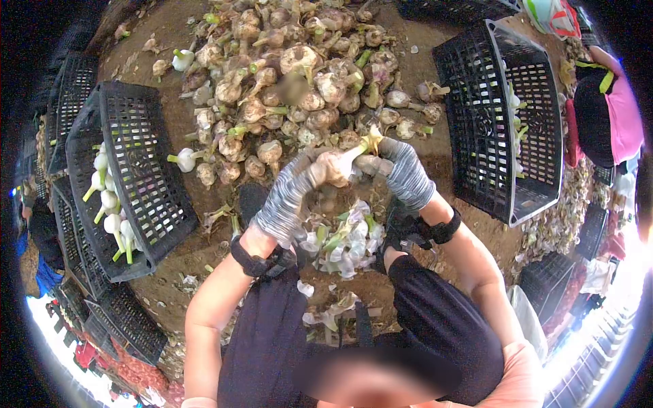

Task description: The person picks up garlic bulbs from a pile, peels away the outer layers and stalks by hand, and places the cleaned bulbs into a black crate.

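Note:
A garlic bulb (pixel 336 168) is held up in front of me, its pale stem pointing to the upper right and ending in a yellowish, frayed tip. My left hand (pixel 284 190), in a grey knitted glove, is closed round the bulb's left side. Gloved the same way, my right hand (pixel 406 175) is closed at the stem side, its fingers against the stem; they are partly blurred. Below the hands lies a heap of peeled garlic skins (pixel 348 238) between my feet. Just beyond them spreads a large pile of unpeeled garlic bulbs (pixel 299 81) with soil on them.
A black plastic crate (pixel 153 183) on the left holds several clean white bulbs with green stems. Another black crate (pixel 476 115) stands on the right, with some bulbs inside. More crates (pixel 126 319) line the left edge. A person in pink (pixel 622 122) is at the far right.

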The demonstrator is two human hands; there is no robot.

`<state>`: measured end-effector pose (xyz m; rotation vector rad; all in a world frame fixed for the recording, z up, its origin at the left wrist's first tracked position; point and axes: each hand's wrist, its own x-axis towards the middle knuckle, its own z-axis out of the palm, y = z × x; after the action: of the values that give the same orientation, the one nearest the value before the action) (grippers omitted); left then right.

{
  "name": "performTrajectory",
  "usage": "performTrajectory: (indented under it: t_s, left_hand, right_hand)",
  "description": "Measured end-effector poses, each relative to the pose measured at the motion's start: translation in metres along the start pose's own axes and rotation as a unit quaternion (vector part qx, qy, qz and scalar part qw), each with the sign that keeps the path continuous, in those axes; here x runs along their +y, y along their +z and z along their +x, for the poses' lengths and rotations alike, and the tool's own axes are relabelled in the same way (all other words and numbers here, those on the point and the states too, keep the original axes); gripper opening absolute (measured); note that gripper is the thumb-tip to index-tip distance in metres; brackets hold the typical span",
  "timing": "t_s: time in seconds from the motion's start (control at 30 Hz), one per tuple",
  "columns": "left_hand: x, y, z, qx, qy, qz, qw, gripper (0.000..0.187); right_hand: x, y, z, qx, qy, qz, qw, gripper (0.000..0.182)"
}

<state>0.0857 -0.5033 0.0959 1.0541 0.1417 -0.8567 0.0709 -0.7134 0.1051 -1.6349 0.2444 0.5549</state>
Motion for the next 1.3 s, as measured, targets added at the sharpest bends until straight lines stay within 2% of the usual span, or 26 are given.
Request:
performTrajectory:
  t_s: [0.03,0.07,0.13,0.17,0.27,0.33,0.37,0.4,0.47,0.5,0.53,0.57,0.6,0.67,0.77,0.8,0.83,0.87,0.9,0.97,1.07,1.1,1.13,1.2,1.27,1.3]
  left_hand:
    - [0.018,0.014,-0.006,0.038,-0.105,-0.025,0.993,0.044]
    - [0.018,0.013,-0.006,0.038,-0.104,-0.025,0.993,0.044]
    - [0.013,0.007,-0.003,0.101,-0.243,-0.231,0.936,0.043]
    - [0.009,-0.007,0.003,-0.047,-0.292,-0.352,0.888,0.039]
    - [0.005,-0.019,0.002,-0.046,-0.315,-0.313,0.895,0.035]
    - [0.003,-0.019,0.005,-0.107,-0.302,-0.351,0.88,0.037]
    - [-0.001,-0.008,0.009,0.071,-0.083,-0.108,0.988,0.036]
    - [-0.003,-0.001,0.011,0.238,0.15,0.152,0.947,0.036]
    - [0.016,0.007,0.002,0.185,0.118,0.153,0.964,0.037]
    - [0.018,0.01,0.002,0.155,0.227,0.344,0.898,0.039]
    - [0.021,0.013,0.0,0.117,0.324,0.517,0.784,0.042]
    - [0.027,0.018,-0.003,0.078,0.186,0.452,0.869,0.049]
    - [0.027,0.018,-0.001,0.077,0.186,0.452,0.869,0.049]
    - [0.029,0.018,0.007,0.021,0.074,0.27,0.96,0.05]
    - [0.03,0.003,0.015,-0.048,0.008,0.214,0.976,0.05]
    - [0.028,0.0,0.017,-0.086,-0.007,0.194,0.977,0.049]
    - [0.04,0.009,0.009,-0.106,-0.066,0.124,0.984,0.047]
    - [0.038,0.009,0.007,-0.106,-0.066,0.124,0.984,0.047]
    - [0.035,0.007,0.006,-0.089,-0.032,0.162,0.982,0.045]
    - [0.022,0.004,0.003,-0.052,0.012,0.159,0.986,0.037]
    - [0.018,-0.001,0.004,-0.062,0.042,0.17,0.983,0.042]
    - [0.017,0.0,0.005,-0.066,0.039,0.117,0.99,0.044]
    - [0.021,0.003,0.004,-0.067,0.039,0.117,0.99,0.044]
    - [0.033,0.011,0.0,-0.052,0.02,-0.083,0.995,0.039]
    - [0.031,0.008,-0.001,-0.033,0.008,-0.142,0.989,0.035]
    - [0.03,0.003,-0.001,-0.039,0.042,-0.083,0.995,0.034]
  right_hand:
    - [0.001,0.004,-0.001,-0.008,-0.014,0.065,0.998,0.022]
    - [0.001,0.008,-0.002,-0.017,-0.028,0.13,0.991,0.021]
    - [0.001,0.014,-0.005,-0.027,-0.019,0.166,0.986,0.019]
    - [0.004,0.017,-0.005,-0.023,-0.058,0.109,0.992,0.019]
    - [0.01,0.02,-0.009,-0.011,-0.106,0.014,0.994,0.018]
    - [0.018,0.019,-0.007,-0.005,-0.042,0.048,0.998,0.019]
    - [0.008,0.021,-0.009,0.023,-0.061,0.081,0.995,0.024]
    - [0.009,0.021,-0.008,0.023,-0.062,0.08,0.995,0.024]
    - [0.012,0.022,-0.006,0.08,-0.144,0.031,0.986,0.025]
    - [0.012,0.022,-0.007,0.081,-0.145,0.032,0.986,0.025]
    - [0.01,0.022,-0.008,0.063,-0.118,0.05,0.99,0.026]
    - [0.007,0.022,-0.01,0.045,-0.091,0.067,0.993,0.027]
    - [0.004,0.021,-0.011,0.046,-0.091,0.067,0.993,0.027]
    - [-0.002,0.021,-0.014,0.03,-0.063,0.144,0.987,0.025]
    - [0.006,0.007,-0.012,-0.014,-0.122,-0.029,0.992,0.017]
    - [0.025,0.002,-0.001,0.049,-0.343,-0.229,0.909,0.013]
    - [0.017,0.002,-0.003,0.044,-0.246,-0.165,0.954,0.013]
    - [0.008,0.001,-0.006,0.038,-0.145,-0.098,0.984,0.013]
    - [0.01,0.0,-0.005,0.039,-0.145,-0.096,0.984,0.013]
    - [0.016,-0.006,0.001,0.073,-0.327,-0.258,0.906,0.015]
    - [0.029,-0.012,0.014,0.027,-0.302,-0.309,0.901,0.017]
    - [0.036,-0.01,0.016,-0.008,-0.16,-0.236,0.959,0.016]
    - [0.022,0.004,0.013,0.025,0.036,-0.017,0.999,0.023]
    - [0.053,0.017,0.012,0.044,-0.042,-0.094,0.994,0.031]
    - [0.033,0.018,-0.012,-0.118,-0.015,-0.101,0.988,0.028]
    - [0.022,0.013,-0.02,-0.18,-0.066,-0.049,0.98,0.025]
